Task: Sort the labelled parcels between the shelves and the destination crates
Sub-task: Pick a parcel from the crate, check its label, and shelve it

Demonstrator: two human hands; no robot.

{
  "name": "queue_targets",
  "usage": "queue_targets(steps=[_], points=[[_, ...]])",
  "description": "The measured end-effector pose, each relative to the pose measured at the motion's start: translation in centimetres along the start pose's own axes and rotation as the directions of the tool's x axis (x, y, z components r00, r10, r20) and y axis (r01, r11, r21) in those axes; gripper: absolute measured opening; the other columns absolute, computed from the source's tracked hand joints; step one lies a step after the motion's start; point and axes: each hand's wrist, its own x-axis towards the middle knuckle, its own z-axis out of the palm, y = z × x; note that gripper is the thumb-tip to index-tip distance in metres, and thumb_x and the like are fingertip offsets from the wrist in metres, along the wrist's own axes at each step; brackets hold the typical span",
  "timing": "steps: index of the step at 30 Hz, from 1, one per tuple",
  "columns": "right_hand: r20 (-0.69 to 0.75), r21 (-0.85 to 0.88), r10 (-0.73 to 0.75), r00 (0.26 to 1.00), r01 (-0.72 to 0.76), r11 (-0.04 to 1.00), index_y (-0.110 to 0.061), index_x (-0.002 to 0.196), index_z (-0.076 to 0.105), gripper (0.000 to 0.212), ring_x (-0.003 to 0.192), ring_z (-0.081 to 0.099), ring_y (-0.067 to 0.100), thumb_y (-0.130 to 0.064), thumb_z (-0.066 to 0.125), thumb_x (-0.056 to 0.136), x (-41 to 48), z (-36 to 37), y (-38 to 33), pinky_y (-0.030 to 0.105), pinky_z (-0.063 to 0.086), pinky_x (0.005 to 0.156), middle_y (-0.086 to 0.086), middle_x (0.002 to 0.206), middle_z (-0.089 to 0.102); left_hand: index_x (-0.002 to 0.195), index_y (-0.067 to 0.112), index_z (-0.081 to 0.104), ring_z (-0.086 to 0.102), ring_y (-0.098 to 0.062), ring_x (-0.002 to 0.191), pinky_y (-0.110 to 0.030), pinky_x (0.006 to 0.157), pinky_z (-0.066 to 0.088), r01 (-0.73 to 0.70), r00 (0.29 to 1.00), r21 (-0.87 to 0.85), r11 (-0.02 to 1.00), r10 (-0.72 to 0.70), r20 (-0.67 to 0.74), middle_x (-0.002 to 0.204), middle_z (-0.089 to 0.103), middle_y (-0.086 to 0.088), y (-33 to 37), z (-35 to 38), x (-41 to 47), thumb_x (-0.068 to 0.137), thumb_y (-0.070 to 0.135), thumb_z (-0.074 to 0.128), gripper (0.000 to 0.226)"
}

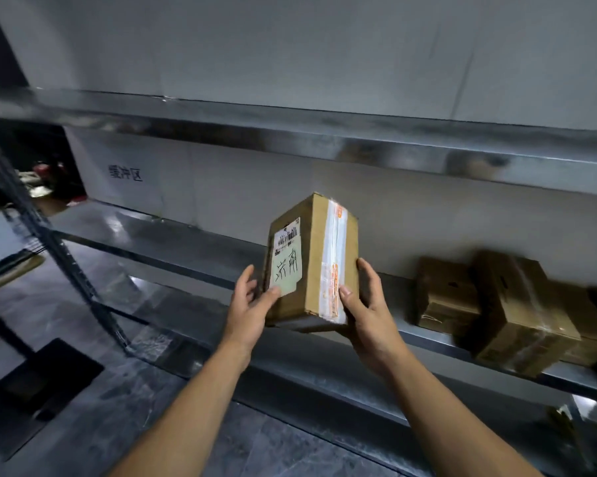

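**Examiner:** Where was the parcel in relation to the shelf?

**Inspector:** The tall brown cardboard parcel [312, 263] stood on end at the front lip of the grey steel shelf [187, 235], its long axis near upright. Whether its base rested on the lip or hung just above it could not be determined.

**Examiner:** And the hands?

**Inspector:** Both were on it, low down. The left hand [252, 304] held the lower left corner, with the thumb laid on the white handwritten label [286, 266] and the other fingers wrapped out of sight behind. The right hand [365, 304] held the lower right edge, with the thumb pressed on the clear tape strip [331, 266] and the fingers curled round the far side. The parcel sat squarely between the two palms, neither hand nearer than the other.

**Examiner:** Which relation governs the next move?

**Inspector:** In my judgement, depth. The shelf deck lay directly beyond the parcel, away from the wrists. A stack of other brown cartons [517, 311] sat well apart to the right along the shelf. A push forward would seat the parcel, and a pull toward the body would clear the lip. No crate was in view, so the destination could not be confirmed.
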Motion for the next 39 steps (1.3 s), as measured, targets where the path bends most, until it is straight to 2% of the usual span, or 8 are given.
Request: queue_targets(steps=[4,11,15,18,24,30,35,39], points=[[0.115,0.083,0.045,0.992,-0.055,0.995,-0.046,0.146,0.037,0.068,0.107,0.071,0.023,-0.023,0.063,0.089,1.0,3.3,1.6,0.052,0.059,0.085,0.001,0.138,0.057,0.136,0.043,0.042,0.06,-0.022,0.119,-0.05,0.103,0.048,0.055,0.998,-0.224,0.973,-0.061,-0.018,0.125,0.065,0.004,0.4,-3.8,-0.5,0.082,0.026,0.074,0.065],[0.025,-0.206,-0.091,0.996,0.094,0.974,-0.044,0.127,0.062,0.036,0.122,0.058,0.029,-0.021,0.058,0.101,4.7,10.8,4.4,0.057,0.058,0.091,-0.003,0.14,0.048,0.12,0.055,0.052,0.057,-0.015,0.122,-0.038,0.096,0.05,-0.089,0.983,-0.062,0.994,0.078,-0.169,0.132,0.061,0.006,1.3,-12.3,-0.7,0.077,0.029,0.078,0.057],[0.135,-0.291,-0.035,0.99,0.073,0.954,-0.037,0.124,0.065,0.025,0.115,0.065,0.015,-0.026,0.053,0.105,5.6,16.8,5.5,0.04,0.06,0.085,-0.005,0.13,0.065,0.114,0.065,0.046,0.055,-0.007,0.119,-0.042,0.098,0.051,-0.145,0.959,0.058,0.988,0.155,-0.238,0.127,0.057,0.02,2.4,-18.0,-0.6,0.081,0.026,0.074,0.058],[0.246,-0.368,0.049,0.968,0.047,0.929,-0.045,0.132,0.052,0.028,0.11,0.06,0.005,-0.042,0.048,0.104,6.2,22.1,6.5,0.026,0.049,0.076,-0.02,0.125,0.06,0.116,0.064,0.041,0.052,-0.003,0.119,-0.042,0.102,0.047,-0.165,0.939,0.187,0.968,0.213,-0.272,0.124,0.052,0.028,3.2,-23.1,-0.7,0.088,0.018,0.072,0.062],[0.454,-0.333,0.153,0.878,0.008,0.943,-0.054,0.134,0.036,0.047,0.108,0.063,0.014,-0.042,0.061,0.097,6.6,34.7,9.6,0.028,0.056,0.07,-0.019,0.128,0.054,0.132,0.052,0.04,0.052,0.007,0.116,-0.028,0.096,0.049,-0.192,0.851,0.298,0.935,0.31,-0.425,0.121,0.051,0.036,4.4,-34.1,-1.6,0.09,0.016,0.07,0.063],[0.547,-0.306,0.16,0.822,0.019,0.952,-0.06,0.128,0.041,0.068,0.111,0.07,0.025,-0.056,0.082,0.074,6.9,46.1,14.8,0.052,0.06,0.089,-0.001,0.135,0.063,0.129,0.061,0.033,0.049,0.014,0.115,-0.01,0.085,0.045,-0.138,0.758,0.462,0.876,0.393,-0.521,0.134,0.05,0.024,5.5,-44.1,-4.0,0.092,0.017,0.067,0.067],[0.581,-0.295,0.126,0.804,0.064,0.953,-0.046,0.136,0.036,0.069,0.107,0.07,0.02,-0.032,0.081,0.086,7.3,52.9,18.1,0.048,0.06,0.09,-0.008,0.121,0.068,0.145,0.05,0.03,0.049,-0.003,0.128,-0.04,0.107,0.046,-0.04,0.704,0.551,0.834,0.415,-0.576,0.146,0.043,0.014,5.2,-49.7,-4.8,0.092,0.025,0.067,0.07],[0.605,-0.295,0.151,0.782,0.045,0.954,-0.037,0.138,0.035,0.062,0.097,0.071,0.013,-0.022,0.073,0.092,8.2,56.6,19.4,0.027,0.061,0.07,-0.012,0.116,0.065,0.146,0.048,0.03,0.046,0.008,0.126,-0.039,0.106,0.047,-0.04,0.683,0.551,0.834,0.425,-0.593,0.142,0.045,0.014,5.2,-52.8,-4.3,0.095,0.025,0.063,0.066]])
